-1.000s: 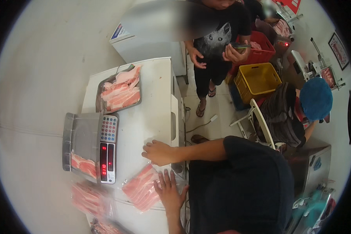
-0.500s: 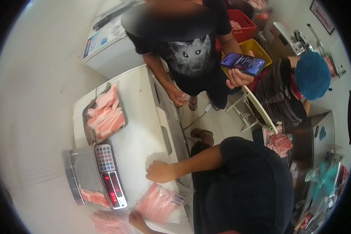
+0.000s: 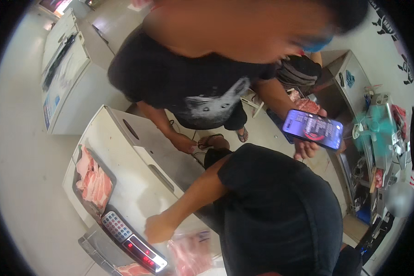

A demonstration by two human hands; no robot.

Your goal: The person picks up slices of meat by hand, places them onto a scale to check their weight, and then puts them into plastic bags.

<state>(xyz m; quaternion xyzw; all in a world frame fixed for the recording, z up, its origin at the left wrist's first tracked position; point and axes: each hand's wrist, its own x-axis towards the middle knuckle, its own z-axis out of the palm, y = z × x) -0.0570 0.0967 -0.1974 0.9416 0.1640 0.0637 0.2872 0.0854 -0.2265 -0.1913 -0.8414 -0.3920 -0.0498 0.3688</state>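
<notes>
My right hand (image 3: 160,228) is closed in a fist on the white counter top (image 3: 138,188). It sits at the upper corner of a clear plastic pack of sliced pork belly (image 3: 188,255); whether its fingers grip the plastic is hidden. Beside the fist is a scale's keypad and red-lit display (image 3: 134,246). The scale's clear-walled pan (image 3: 96,244) holds pork slices (image 3: 133,269). Farther up the counter, a metal tray (image 3: 109,177) bears more pork belly slices (image 3: 94,181). My left hand is outside the picture.
Across the counter's corner stands another person in a black printed T-shirt (image 3: 170,78), holding a phone (image 3: 313,129). A white chest freezer (image 3: 78,96) is at the upper left. To the right are a metal cabinet (image 3: 356,69), raw meat (image 3: 306,106) and a turquoise fan (image 3: 375,129).
The view has swung round, and the other person with the phone now looms larger and closer. My left hand has left the picture. My right fist is still beside the pork pack.
</notes>
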